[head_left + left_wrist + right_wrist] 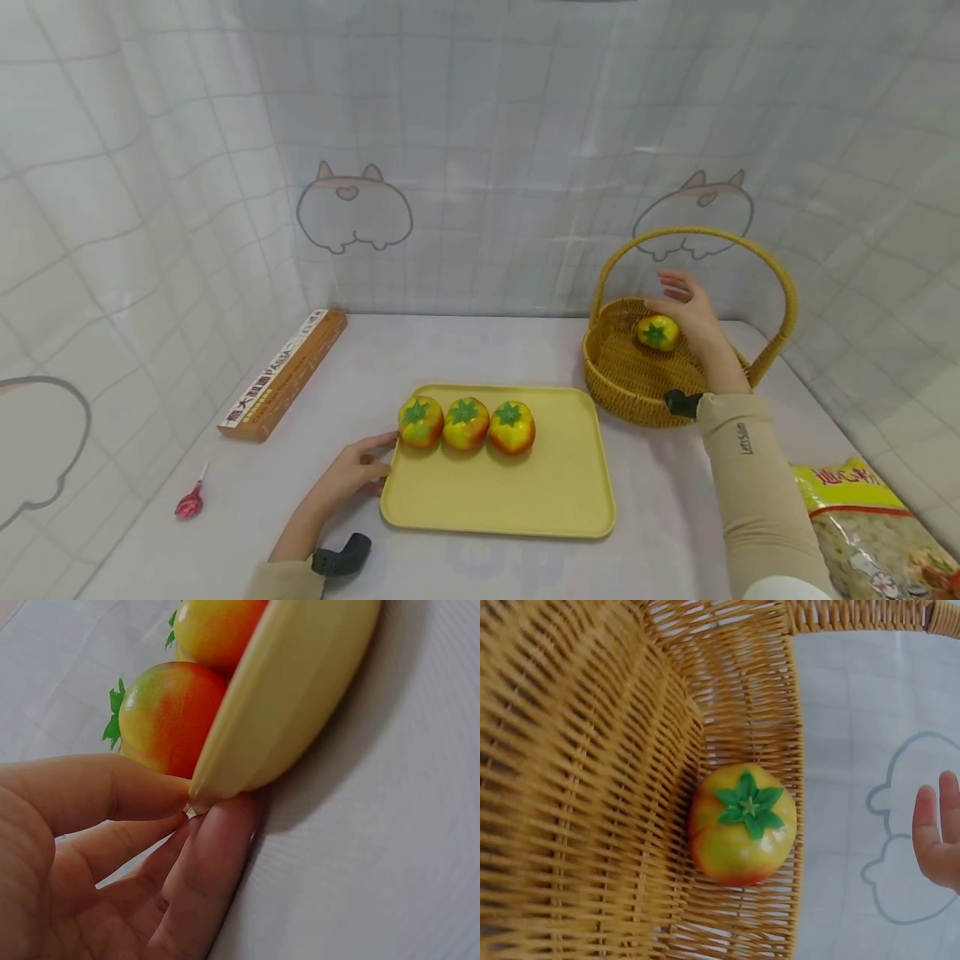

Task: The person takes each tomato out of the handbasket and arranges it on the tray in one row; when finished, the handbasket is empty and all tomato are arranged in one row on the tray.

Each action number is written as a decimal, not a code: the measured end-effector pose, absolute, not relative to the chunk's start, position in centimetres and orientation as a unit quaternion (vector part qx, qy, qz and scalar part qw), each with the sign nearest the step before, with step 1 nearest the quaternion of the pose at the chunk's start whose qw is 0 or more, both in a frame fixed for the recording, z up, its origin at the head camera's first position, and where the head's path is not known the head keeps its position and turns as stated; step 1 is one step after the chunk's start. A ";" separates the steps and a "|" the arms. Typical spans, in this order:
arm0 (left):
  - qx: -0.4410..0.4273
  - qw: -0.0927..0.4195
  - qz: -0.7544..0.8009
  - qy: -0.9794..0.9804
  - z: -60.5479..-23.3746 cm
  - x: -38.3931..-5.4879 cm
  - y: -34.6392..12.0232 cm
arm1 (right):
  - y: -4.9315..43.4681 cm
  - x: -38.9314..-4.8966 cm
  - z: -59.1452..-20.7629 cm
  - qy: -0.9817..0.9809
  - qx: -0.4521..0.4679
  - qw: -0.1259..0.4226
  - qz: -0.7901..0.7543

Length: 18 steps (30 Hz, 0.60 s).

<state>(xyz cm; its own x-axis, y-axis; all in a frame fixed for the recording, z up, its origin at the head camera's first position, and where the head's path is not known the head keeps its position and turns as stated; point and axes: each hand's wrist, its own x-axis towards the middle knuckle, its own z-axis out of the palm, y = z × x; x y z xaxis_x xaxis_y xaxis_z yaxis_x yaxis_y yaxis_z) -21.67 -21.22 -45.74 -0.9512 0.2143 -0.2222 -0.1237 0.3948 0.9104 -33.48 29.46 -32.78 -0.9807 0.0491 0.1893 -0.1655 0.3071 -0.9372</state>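
Note:
A yellow tray lies on the table with three red-and-yellow tomatoes in a row near its far left corner, each topped by a green star-shaped calyx. My left hand pinches the tray's left rim; the left wrist view has fingers under the tray rim. Inside a wicker basket at the right sits one more tomato, against the far wall. Just above that tomato, inside the handle's arch, my right hand has its fingers loosely extended with nothing held.
The basket's tall handle arches over the right forearm. A pasta box lies at the back left, and a lollipop nearer the left edge. At the front right is a bag of pasta. White curtains enclose the table.

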 end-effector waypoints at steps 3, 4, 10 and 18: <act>0.029 0.153 0.551 0.820 -45.8 -21.7 -21.3 | 29.6 -33.9 -32.9 -0.804 0.028 0.110 0.584; 0.029 0.152 0.551 0.820 -45.9 -21.8 -21.4 | 29.7 -34.0 -32.9 -0.805 0.027 0.117 0.581; 0.031 0.150 0.553 0.819 -46.5 -22.0 -21.5 | 30.0 -34.8 -33.3 -0.801 0.024 0.149 0.580; 0.032 0.151 0.554 0.818 -46.7 -21.8 -21.5 | 30.7 -35.6 -34.5 -0.805 0.007 0.155 0.573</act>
